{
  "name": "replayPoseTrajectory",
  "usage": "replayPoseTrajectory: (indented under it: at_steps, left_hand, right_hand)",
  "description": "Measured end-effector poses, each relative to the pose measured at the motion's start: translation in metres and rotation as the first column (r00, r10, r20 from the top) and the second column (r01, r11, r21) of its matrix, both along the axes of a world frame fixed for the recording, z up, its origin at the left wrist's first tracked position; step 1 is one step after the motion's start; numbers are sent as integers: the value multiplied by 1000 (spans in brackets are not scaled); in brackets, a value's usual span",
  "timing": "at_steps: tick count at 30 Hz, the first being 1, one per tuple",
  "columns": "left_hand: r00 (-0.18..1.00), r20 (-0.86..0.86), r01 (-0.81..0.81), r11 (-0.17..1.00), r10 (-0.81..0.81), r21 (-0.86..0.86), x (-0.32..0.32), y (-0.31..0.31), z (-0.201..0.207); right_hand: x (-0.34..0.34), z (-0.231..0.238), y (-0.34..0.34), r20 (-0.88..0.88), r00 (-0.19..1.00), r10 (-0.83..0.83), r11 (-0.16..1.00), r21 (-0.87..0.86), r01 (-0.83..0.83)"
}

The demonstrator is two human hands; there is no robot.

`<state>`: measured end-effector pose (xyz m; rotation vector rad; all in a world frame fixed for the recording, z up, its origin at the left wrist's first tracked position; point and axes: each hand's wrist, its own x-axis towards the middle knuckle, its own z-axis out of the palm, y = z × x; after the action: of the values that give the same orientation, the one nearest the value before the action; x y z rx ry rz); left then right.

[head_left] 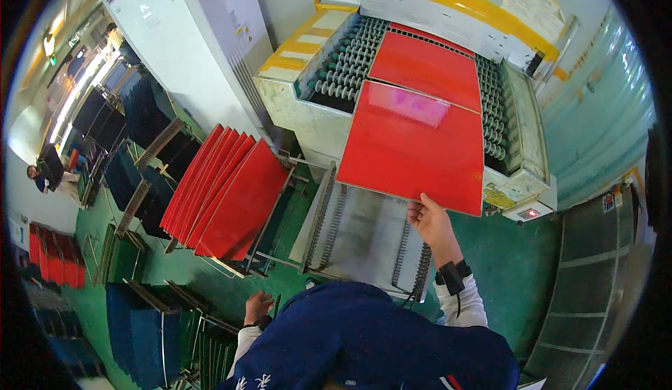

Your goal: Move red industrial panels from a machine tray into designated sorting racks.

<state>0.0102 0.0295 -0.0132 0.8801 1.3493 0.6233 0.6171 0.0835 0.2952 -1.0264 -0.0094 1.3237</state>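
My right hand (429,222) is closed on the near edge of a red panel (420,148), thumb on top and fingers curled at the edge. This flat panel lies at the mouth of a roller conveyor machine (521,110), its near part jutting out over a metal rack. Just beyond it, a second red panel (423,68) rests on the rollers, and part of another shows farther in. Low beside my body, my left hand (258,307) hangs with loosely bent fingers and nothing visible in it. A wristband with a dark box sits on my right wrist.
Several red panels (220,194) stand upright in a rack to the left. An empty slotted metal rack (364,232) stands before me. Dark panels in racks (143,334) fill the lower left. A tall white cabinet (175,33) adjoins the machine; a grey metal rack (591,285) stands right.
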Motion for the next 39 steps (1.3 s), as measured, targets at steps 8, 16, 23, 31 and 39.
replayPoseTrajectory:
  at_steps: [8,16,23,31,39]
  left_hand:
    - [964,-233,130,992,-127,-1,26,12,47]
    - [994,12,-111,993,112,-31,26,1,35]
    - [991,51,-120,992,121,-21,24,1,31]
    - [970,73,-213,953,234,-217,22,5,30]
    - [998,54,-25,999,27,-37,8,-3,20]
  right_hand:
    - [3,-2,5,19,1000,12,1000,-1,-12]
    - [9,-8,12,9,1000,13,1000,12,-13]
    - [10,-8,18,6,999,32,999,28,-32]
    - [12,-3,25,6,999,32,999,38,-32]
    - [15,-4,32,-7,1000,-3,1000,3,3]
